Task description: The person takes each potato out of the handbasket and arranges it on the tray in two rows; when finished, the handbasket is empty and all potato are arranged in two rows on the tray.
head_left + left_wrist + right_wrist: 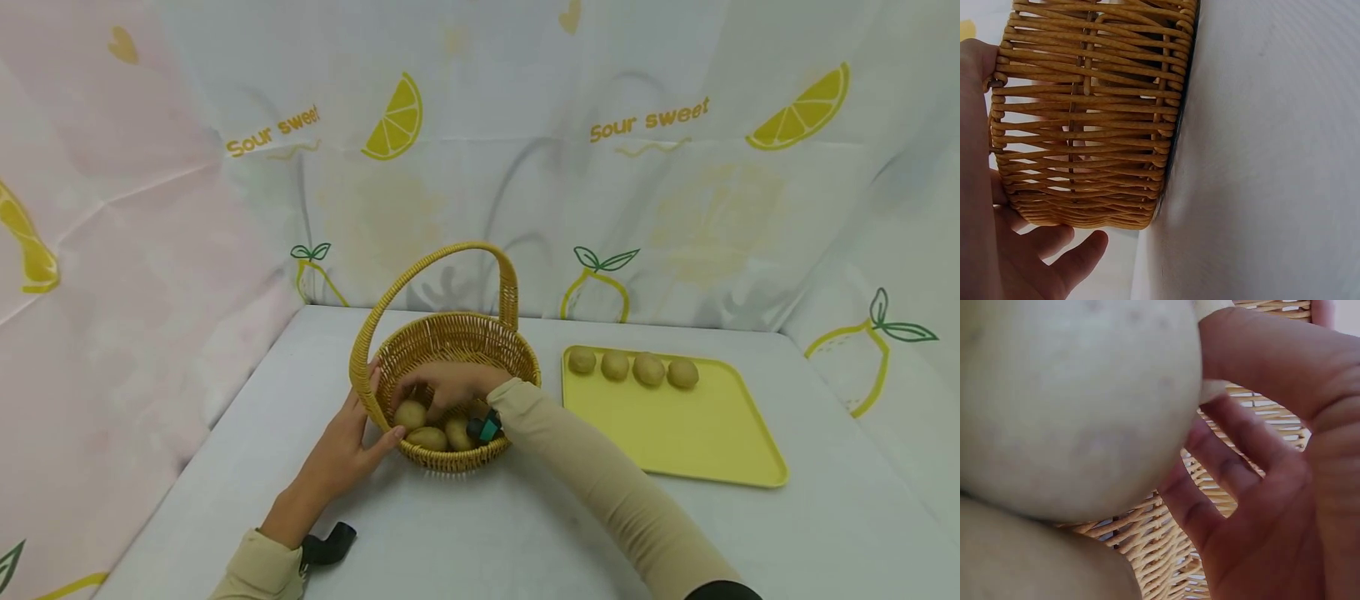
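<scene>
Head view: wicker basket [457, 329], arched handle, standing on white table [487, 533]; left hand [345, 446] gripping its near-left rim; right hand [450, 383] inside, fingers curled about a potato [410, 414] near that rim, neighbouring potatoes [427, 439] alongside; yellow tray [675, 433] at right, four potatoes [648, 369] along its far edge. Handling, as judged: brace the basket, set thumb and fingers on opposite sides, clear neighbours and handle. Left wrist view: brown openwork weave, thumb over rim, fingers outside. Right wrist view: foreground potato [1079, 412], pale, smooth, rounded, faintly spotted; grip firmness cannot be told, fingertips partly hidden.
</scene>
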`<state>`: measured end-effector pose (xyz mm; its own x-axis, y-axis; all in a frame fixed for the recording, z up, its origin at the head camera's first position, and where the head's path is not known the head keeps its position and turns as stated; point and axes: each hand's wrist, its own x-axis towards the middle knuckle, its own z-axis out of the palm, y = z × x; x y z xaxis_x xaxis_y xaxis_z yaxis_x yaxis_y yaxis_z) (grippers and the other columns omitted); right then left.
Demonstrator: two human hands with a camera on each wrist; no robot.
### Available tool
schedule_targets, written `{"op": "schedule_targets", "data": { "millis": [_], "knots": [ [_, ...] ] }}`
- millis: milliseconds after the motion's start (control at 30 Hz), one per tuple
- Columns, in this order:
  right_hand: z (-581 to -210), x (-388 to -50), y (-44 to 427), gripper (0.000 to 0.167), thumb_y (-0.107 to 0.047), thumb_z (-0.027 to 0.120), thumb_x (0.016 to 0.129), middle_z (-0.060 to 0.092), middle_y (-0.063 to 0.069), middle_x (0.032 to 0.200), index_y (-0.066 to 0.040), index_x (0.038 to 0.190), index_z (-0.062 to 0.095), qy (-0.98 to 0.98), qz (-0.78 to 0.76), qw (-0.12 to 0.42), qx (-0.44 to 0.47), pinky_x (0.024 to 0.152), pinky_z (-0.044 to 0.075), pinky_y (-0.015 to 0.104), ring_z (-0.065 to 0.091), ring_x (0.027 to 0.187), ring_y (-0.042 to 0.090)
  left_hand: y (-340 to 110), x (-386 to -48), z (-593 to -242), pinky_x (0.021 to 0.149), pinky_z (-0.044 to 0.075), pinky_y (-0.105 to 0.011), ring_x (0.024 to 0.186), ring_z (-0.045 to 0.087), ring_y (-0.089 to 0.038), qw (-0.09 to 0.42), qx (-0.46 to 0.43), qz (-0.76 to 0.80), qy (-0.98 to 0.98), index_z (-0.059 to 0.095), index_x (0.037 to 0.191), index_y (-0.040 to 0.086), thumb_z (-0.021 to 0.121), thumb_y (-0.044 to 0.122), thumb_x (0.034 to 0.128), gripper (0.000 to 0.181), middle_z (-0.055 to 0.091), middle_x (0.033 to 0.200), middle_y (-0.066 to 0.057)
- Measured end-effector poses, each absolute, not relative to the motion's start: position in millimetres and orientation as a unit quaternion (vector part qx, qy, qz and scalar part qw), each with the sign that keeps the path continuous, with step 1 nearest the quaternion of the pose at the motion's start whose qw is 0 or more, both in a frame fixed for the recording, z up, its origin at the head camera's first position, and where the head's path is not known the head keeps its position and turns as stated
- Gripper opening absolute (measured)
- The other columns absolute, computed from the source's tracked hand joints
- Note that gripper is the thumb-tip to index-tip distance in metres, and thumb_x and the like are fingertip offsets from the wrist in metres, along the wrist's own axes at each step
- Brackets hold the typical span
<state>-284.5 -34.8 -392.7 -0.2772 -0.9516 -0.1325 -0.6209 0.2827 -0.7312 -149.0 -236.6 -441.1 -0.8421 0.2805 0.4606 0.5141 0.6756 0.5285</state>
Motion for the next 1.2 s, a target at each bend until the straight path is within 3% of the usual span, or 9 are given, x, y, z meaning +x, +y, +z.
{"op": "schedule_targets", "data": {
  "millis": [167, 367, 467, 533, 767, 933, 1200],
  "knots": [
    [-391.2, -284.4, -33.9, 0.05, 0.01, 0.075, 0.087, 0.064, 0.003, 0.131, -0.005, 0.135, 0.066, 0.757, -0.277, 0.256, -0.534, 0.099, 0.044, 0.027, 0.056, 0.115, 0.012, -236.9, -148.9, -441.8, 0.118, 0.02, -0.026, 0.153, 0.022, -0.035, 0.177, -0.222, -0.34, -0.896, 0.017, 0.164, -0.004, 0.071, 0.028, 0.0989, 0.09, 0.015, 0.172, -0.016],
    [-393.0, -287.5, -34.6, 0.044, 0.004, 0.075, 0.092, 0.063, 0.005, 0.138, -0.005, 0.135, 0.067, 0.742, -0.267, 0.242, -0.566, 0.106, 0.041, 0.029, 0.054, 0.123, 0.008, -236.7, -148.7, -442.1, 0.116, 0.031, -0.051, 0.153, 0.022, -0.034, 0.165, -0.216, -0.334, -0.902, 0.017, 0.164, -0.004, 0.072, 0.029, 0.0986, 0.091, 0.013, 0.172, -0.013],
    [-392.8, -287.8, -34.9, 0.041, 0.001, 0.075, 0.093, 0.065, 0.005, 0.136, -0.006, 0.132, 0.069, 0.738, -0.258, 0.231, -0.579, 0.105, 0.042, 0.028, 0.054, 0.121, 0.006, -236.8, -148.9, -441.5, 0.114, 0.032, -0.057, 0.154, 0.022, -0.033, 0.163, -0.215, -0.334, -0.903, 0.017, 0.164, -0.003, 0.072, 0.03, 0.0984, 0.092, 0.012, 0.173, -0.013],
    [-392.2, -287.4, -34.9, 0.039, 0.002, 0.075, 0.093, 0.065, 0.005, 0.134, -0.006, 0.131, 0.069, 0.737, -0.254, 0.223, -0.585, 0.103, 0.042, 0.027, 0.055, 0.118, 0.007, -236.9, -148.7, -441.0, 0.115, 0.032, -0.054, 0.154, 0.022, -0.033, 0.166, -0.216, -0.332, -0.903, 0.017, 0.164, -0.003, 0.072, 0.03, 0.0983, 0.092, 0.012, 0.173, -0.013],
    [-391.2, -285.5, -33.6, 0.042, 0.012, 0.074, 0.085, 0.068, 0.001, 0.125, -0.008, 0.122, 0.072, 0.741, -0.262, 0.2, -0.586, 0.099, 0.043, 0.026, 0.055, 0.111, 0.008, -237.2, -149.5, -441.8, 0.119, 0.019, -0.028, 0.154, 0.02, -0.032, 0.176, -0.228, -0.341, -0.895, 0.018, 0.164, -0.004, 0.073, 0.027, 0.0981, 0.091, 0.014, 0.172, -0.015],
    [-394.1, -285.8, -34.2, 0.041, 0.012, 0.074, 0.085, 0.066, 0.0, 0.125, -0.01, 0.12, 0.071, 0.74, -0.252, 0.205, -0.589, 0.097, 0.042, 0.024, 0.054, 0.11, 0.008, -237.2, -149.3, -442.1, 0.118, 0.019, -0.027, 0.155, 0.019, -0.031, 0.175, -0.229, -0.343, -0.894, 0.017, 0.164, -0.003, 0.072, 0.027, 0.0985, 0.091, 0.013, 0.172, -0.015],
    [-391.5, -283.1, -31.8, 0.053, 0.003, 0.08, 0.086, 0.065, 0.002, 0.128, -0.008, 0.134, 0.063, 0.776, -0.254, 0.177, -0.55, 0.094, 0.046, 0.025, 0.058, 0.109, 0.011, -237.1, -149.6, -442.8, 0.118, 0.017, -0.024, 0.154, 0.02, -0.032, 0.178, -0.231, -0.341, -0.894, 0.017, 0.164, -0.004, 0.072, 0.027, 0.0984, 0.091, 0.014, 0.172, -0.016]
  ]
}}
